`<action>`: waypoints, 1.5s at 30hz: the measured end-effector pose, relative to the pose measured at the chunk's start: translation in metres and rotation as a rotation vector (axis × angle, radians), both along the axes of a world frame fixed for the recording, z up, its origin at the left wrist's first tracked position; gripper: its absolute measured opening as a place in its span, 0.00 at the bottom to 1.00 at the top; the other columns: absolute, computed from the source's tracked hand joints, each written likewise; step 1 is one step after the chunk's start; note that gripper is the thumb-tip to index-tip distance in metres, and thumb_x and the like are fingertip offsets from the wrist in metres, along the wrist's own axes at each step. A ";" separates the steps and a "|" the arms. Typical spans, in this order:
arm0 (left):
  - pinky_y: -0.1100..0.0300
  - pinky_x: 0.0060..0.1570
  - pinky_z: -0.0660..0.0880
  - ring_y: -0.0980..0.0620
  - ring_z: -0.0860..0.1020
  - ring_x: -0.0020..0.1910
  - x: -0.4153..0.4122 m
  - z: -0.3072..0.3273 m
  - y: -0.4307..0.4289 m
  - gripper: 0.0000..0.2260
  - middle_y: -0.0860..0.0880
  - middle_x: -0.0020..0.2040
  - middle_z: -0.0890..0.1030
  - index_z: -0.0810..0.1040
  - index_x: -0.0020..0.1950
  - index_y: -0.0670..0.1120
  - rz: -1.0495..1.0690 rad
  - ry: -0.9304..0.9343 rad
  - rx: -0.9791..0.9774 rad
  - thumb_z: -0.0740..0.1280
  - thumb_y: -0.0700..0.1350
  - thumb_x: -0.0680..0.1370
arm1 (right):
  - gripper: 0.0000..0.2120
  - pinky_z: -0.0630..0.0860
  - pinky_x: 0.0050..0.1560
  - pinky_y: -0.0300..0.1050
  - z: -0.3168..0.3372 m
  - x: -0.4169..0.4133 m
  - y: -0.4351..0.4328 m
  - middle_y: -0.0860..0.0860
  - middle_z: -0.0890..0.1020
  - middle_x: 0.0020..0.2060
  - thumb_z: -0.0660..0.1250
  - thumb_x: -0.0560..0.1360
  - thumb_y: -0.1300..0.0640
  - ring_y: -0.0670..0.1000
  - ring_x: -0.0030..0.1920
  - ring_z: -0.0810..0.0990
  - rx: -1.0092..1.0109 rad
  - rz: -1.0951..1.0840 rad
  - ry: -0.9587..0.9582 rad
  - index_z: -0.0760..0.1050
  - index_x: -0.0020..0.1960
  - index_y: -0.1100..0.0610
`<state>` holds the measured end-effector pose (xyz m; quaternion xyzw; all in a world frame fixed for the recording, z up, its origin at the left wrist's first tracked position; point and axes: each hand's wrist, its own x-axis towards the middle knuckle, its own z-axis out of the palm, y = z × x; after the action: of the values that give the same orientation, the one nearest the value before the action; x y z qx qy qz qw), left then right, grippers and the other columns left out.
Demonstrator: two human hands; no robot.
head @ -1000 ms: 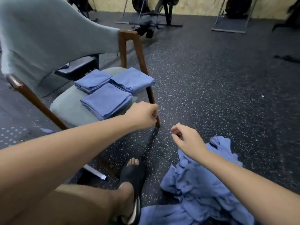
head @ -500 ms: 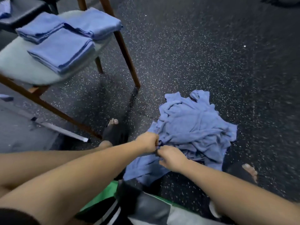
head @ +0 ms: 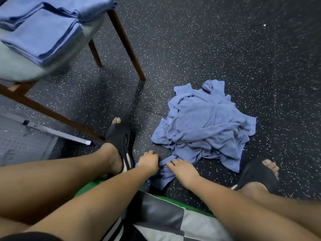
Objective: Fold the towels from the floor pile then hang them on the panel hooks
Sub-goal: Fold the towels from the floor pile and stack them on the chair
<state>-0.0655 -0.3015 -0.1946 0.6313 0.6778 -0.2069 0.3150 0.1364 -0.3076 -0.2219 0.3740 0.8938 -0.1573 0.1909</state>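
A crumpled pile of blue towels (head: 208, 126) lies on the dark speckled floor between my feet. My left hand (head: 149, 161) grips the near edge of one towel (head: 164, 174) drawn out of the pile toward me. My right hand (head: 180, 168) rests on that same towel just to the right, fingers spread forward and slightly bent. Several folded blue towels (head: 40, 33) sit stacked on the chair seat at the upper left. The panel hooks are out of sight.
A wooden-legged chair (head: 126, 47) with a pale cushion stands at the upper left. A grey perforated panel (head: 20, 143) with a metal bar lies on the floor at the left. My feet in black sandals (head: 119, 138) flank the pile.
The view has tipped down toward the floor. Both hands dropped from mid-air near the chair to the pile, took hold of a towel edge and pulled it closer to me.
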 end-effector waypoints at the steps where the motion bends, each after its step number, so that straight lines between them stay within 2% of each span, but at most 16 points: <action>1: 0.43 0.66 0.71 0.38 0.71 0.70 0.000 0.000 0.001 0.17 0.42 0.68 0.72 0.76 0.68 0.46 -0.017 0.003 -0.017 0.68 0.50 0.81 | 0.25 0.79 0.36 0.49 0.006 0.000 0.001 0.53 0.83 0.42 0.83 0.60 0.60 0.57 0.39 0.84 0.009 -0.003 -0.002 0.82 0.56 0.52; 4: 0.47 0.62 0.72 0.39 0.76 0.65 0.005 0.012 0.011 0.13 0.42 0.63 0.79 0.80 0.60 0.47 -0.002 -0.072 -0.053 0.68 0.53 0.81 | 0.19 0.77 0.47 0.54 0.030 0.003 0.012 0.57 0.81 0.54 0.72 0.75 0.63 0.62 0.51 0.83 -0.010 -0.015 0.025 0.76 0.65 0.55; 6: 0.52 0.50 0.73 0.41 0.79 0.51 0.008 0.025 0.025 0.12 0.40 0.54 0.83 0.80 0.50 0.45 0.045 -0.163 -0.049 0.67 0.53 0.81 | 0.16 0.73 0.48 0.54 0.042 0.007 0.026 0.57 0.79 0.57 0.66 0.80 0.61 0.63 0.54 0.81 -0.001 -0.054 0.094 0.73 0.67 0.55; 8: 0.54 0.39 0.67 0.44 0.73 0.42 0.007 0.044 0.040 0.14 0.41 0.44 0.81 0.74 0.40 0.46 0.074 -0.243 -0.034 0.69 0.52 0.81 | 0.13 0.76 0.47 0.55 0.055 0.013 0.044 0.56 0.80 0.54 0.66 0.79 0.60 0.63 0.52 0.82 0.030 -0.071 0.186 0.72 0.63 0.54; 10: 0.55 0.36 0.68 0.48 0.74 0.40 0.001 0.065 0.057 0.12 0.47 0.40 0.80 0.76 0.42 0.47 0.132 -0.332 -0.003 0.72 0.52 0.78 | 0.12 0.80 0.46 0.58 0.070 0.021 0.065 0.54 0.80 0.54 0.65 0.79 0.59 0.62 0.50 0.83 0.038 -0.084 0.254 0.70 0.61 0.51; 12: 0.59 0.36 0.72 0.52 0.78 0.38 -0.006 0.089 0.073 0.12 0.52 0.39 0.83 0.79 0.47 0.48 0.229 -0.445 0.034 0.77 0.54 0.74 | 0.08 0.79 0.45 0.59 0.095 0.027 0.084 0.52 0.81 0.54 0.63 0.81 0.56 0.60 0.50 0.83 0.016 -0.112 0.308 0.68 0.59 0.48; 14: 0.60 0.36 0.73 0.56 0.79 0.35 -0.009 0.116 0.087 0.15 0.53 0.39 0.84 0.79 0.50 0.49 0.290 -0.562 0.064 0.80 0.53 0.72 | 0.03 0.77 0.47 0.58 0.127 0.035 0.101 0.52 0.81 0.52 0.59 0.82 0.53 0.60 0.50 0.81 -0.029 -0.171 0.363 0.67 0.56 0.48; 16: 0.60 0.35 0.73 0.55 0.78 0.33 -0.009 0.143 0.100 0.16 0.50 0.38 0.83 0.78 0.52 0.46 0.293 -0.683 0.067 0.81 0.50 0.73 | 0.03 0.77 0.49 0.57 0.157 0.046 0.114 0.50 0.81 0.50 0.61 0.81 0.55 0.58 0.49 0.79 -0.069 -0.230 0.435 0.69 0.55 0.49; 20: 0.59 0.35 0.73 0.50 0.76 0.34 -0.002 0.204 0.121 0.13 0.45 0.39 0.81 0.77 0.54 0.44 0.200 -0.789 0.067 0.79 0.44 0.78 | 0.08 0.72 0.46 0.48 0.206 0.068 0.133 0.46 0.81 0.46 0.67 0.80 0.64 0.52 0.47 0.79 -0.099 -0.298 0.475 0.73 0.56 0.53; 24: 0.58 0.41 0.75 0.52 0.77 0.35 0.012 0.267 0.135 0.12 0.50 0.37 0.82 0.80 0.58 0.46 0.109 -0.774 0.087 0.78 0.46 0.78 | 0.07 0.75 0.49 0.50 0.257 0.080 0.139 0.46 0.81 0.45 0.67 0.81 0.64 0.51 0.46 0.78 -0.087 -0.308 0.499 0.73 0.54 0.53; 28: 0.54 0.46 0.75 0.51 0.79 0.40 0.025 0.338 0.141 0.10 0.48 0.43 0.84 0.82 0.56 0.53 0.044 -0.770 0.151 0.78 0.51 0.78 | 0.09 0.73 0.44 0.41 0.326 0.080 0.143 0.46 0.80 0.42 0.66 0.79 0.65 0.43 0.39 0.75 -0.068 -0.362 0.614 0.74 0.53 0.52; 32: 0.54 0.48 0.78 0.53 0.80 0.42 0.033 0.402 0.145 0.09 0.50 0.46 0.86 0.84 0.56 0.53 0.053 -0.820 0.262 0.77 0.53 0.79 | 0.06 0.76 0.41 0.43 0.398 0.083 0.158 0.50 0.84 0.40 0.70 0.80 0.60 0.47 0.38 0.79 -0.044 -0.393 0.741 0.77 0.52 0.49; 34: 0.54 0.47 0.76 0.53 0.79 0.42 0.040 0.432 0.146 0.13 0.52 0.45 0.86 0.84 0.56 0.54 0.070 -0.839 0.364 0.77 0.59 0.78 | 0.05 0.78 0.44 0.51 0.431 0.086 0.166 0.54 0.85 0.40 0.70 0.81 0.59 0.52 0.38 0.81 -0.042 -0.418 0.804 0.77 0.53 0.49; 37: 0.53 0.46 0.73 0.54 0.79 0.43 0.048 0.468 0.147 0.23 0.52 0.48 0.86 0.80 0.57 0.55 0.067 -0.852 0.489 0.77 0.69 0.72 | 0.05 0.75 0.41 0.49 0.474 0.089 0.172 0.64 0.84 0.43 0.70 0.81 0.63 0.49 0.36 0.78 -0.008 -0.459 0.913 0.77 0.55 0.57; 41: 0.57 0.41 0.74 0.57 0.75 0.38 0.064 0.489 0.148 0.22 0.55 0.44 0.81 0.74 0.56 0.54 -0.013 -0.765 0.759 0.81 0.58 0.71 | 0.06 0.77 0.40 0.46 0.509 0.096 0.174 0.57 0.84 0.39 0.69 0.81 0.65 0.45 0.34 0.79 0.104 -0.548 1.057 0.76 0.56 0.60; 45: 0.56 0.42 0.74 0.54 0.76 0.38 0.082 0.493 0.161 0.10 0.53 0.40 0.82 0.76 0.49 0.50 0.121 -0.995 0.810 0.74 0.47 0.72 | 0.09 0.76 0.39 0.42 0.521 0.103 0.183 0.58 0.85 0.42 0.72 0.79 0.63 0.48 0.35 0.82 0.192 -0.649 1.197 0.73 0.55 0.59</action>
<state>0.0169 -0.1402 0.2986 0.6814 0.5095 0.4010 0.3396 0.2398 -0.1243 0.2993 0.4867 0.6981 -0.3060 -0.4267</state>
